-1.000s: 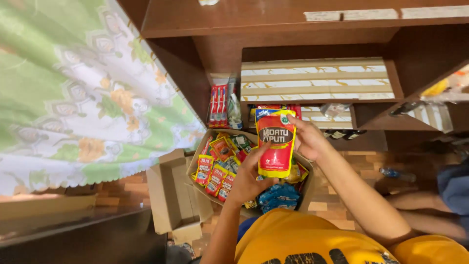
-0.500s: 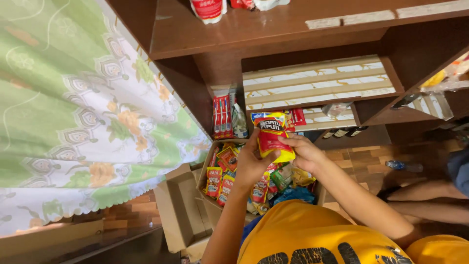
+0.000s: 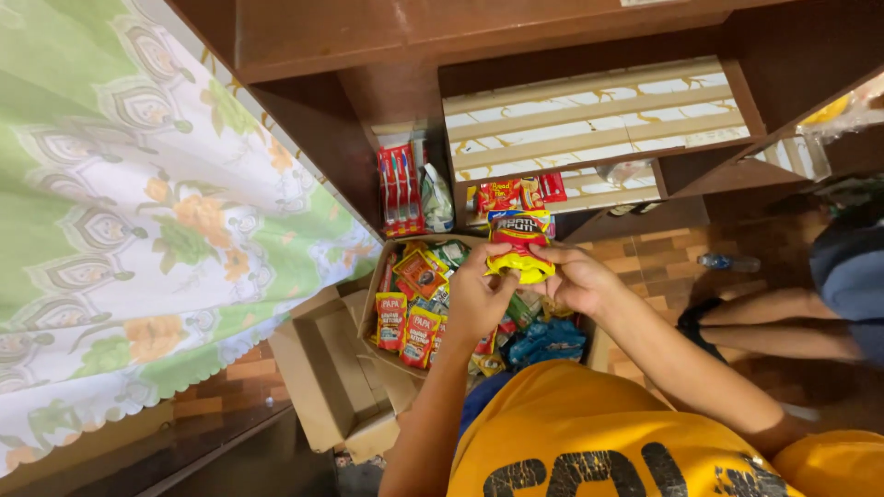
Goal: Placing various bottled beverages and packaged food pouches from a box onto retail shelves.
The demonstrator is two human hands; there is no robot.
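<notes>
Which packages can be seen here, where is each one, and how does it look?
Sachet: red and yellow pouch, held by left hand and right hand.
Cardboard box: below the hands, full of colourful sachets.
Toothbrush packs: red, upright against the shelf.
Red packets: behind the held sachet.

The person wears a bright orange-yellow T-shirt [image 3: 589, 433] that fills the lower middle and lower right of the frame. Large black block letters run across its front at the bottom edge, partly cut off. The sleeves are short, so both forearms are bare from the elbow down. The left hand [image 3: 479, 299] and the right hand [image 3: 575, 281], in the centre of the frame, are bare, with no gloves, rings or watch to be seen.
</notes>
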